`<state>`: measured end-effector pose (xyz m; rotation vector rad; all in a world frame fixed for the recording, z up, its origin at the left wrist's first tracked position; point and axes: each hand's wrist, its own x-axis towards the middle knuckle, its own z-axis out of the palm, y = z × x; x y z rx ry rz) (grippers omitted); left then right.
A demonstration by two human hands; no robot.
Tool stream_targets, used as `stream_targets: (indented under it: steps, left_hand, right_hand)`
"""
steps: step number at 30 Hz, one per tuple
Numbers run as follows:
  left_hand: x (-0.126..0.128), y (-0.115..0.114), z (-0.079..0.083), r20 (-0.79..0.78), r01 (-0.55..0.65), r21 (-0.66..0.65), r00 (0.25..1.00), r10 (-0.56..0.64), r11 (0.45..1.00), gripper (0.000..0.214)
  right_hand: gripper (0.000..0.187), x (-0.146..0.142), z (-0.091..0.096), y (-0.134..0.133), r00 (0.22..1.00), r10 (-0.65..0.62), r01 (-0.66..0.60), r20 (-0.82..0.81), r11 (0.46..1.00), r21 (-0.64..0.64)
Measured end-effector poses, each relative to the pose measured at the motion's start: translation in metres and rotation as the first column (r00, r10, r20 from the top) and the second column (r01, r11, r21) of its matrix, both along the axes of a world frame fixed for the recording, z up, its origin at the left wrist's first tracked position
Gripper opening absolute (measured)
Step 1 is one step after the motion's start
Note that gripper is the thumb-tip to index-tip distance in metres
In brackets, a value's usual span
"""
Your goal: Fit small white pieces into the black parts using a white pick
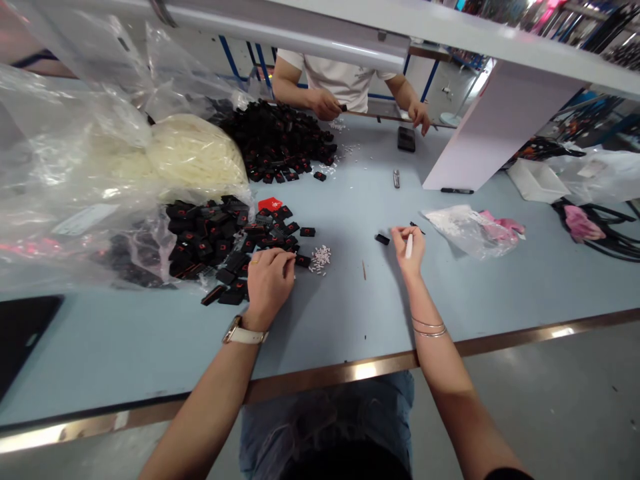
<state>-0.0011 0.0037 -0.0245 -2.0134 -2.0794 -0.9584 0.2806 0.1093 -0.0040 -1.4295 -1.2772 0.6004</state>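
Observation:
My left hand (270,279) is closed at the fingertips beside a heap of small black plastic parts with orange-red marks (203,233). What the pinch holds, if anything, is too small to make out. Right by those fingertips lies one black part (303,261), with a little pile of tiny white pieces (321,259) to its right. On the other side, my right hand (411,252) is closed around a white pen-like tool (409,246). Just left of it a single black part (382,239) lies on the blue-grey tabletop (335,320).
Clear plastic bags (195,150) fill the left side. Opposite, a co-worker's hand (326,105) holds a small black piece near a larger black heap (280,137). A white upright panel (500,120), nail clippers (397,178), a thin stick (364,269) and a clear bag (465,230) are also here.

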Motion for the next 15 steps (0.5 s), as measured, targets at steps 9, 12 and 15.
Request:
stream_targets:
  steps: [9,12,15]
  left_hand:
    - [0.004,0.000,-0.002,-0.022,0.107,-0.086,0.994,-0.110,0.991,0.022]
    - [0.001,-0.001,-0.004,-0.045,0.048,-0.100,0.998,-0.053,0.994,0.024]
    - [-0.001,-0.001,-0.005,-0.046,0.023,-0.081,0.999,-0.027,0.996,0.024]
  right_hand:
    - [0.018,0.001,-0.010,-0.002,0.917,0.237,-0.180,0.322,0.964,-0.195]
    - [0.018,-0.003,-0.006,-0.005,0.897,0.274,-0.200,0.345,0.951,-0.235]
    - [0.020,-0.007,-0.004,-0.008,0.889,0.351,-0.295,0.295,0.930,-0.219]
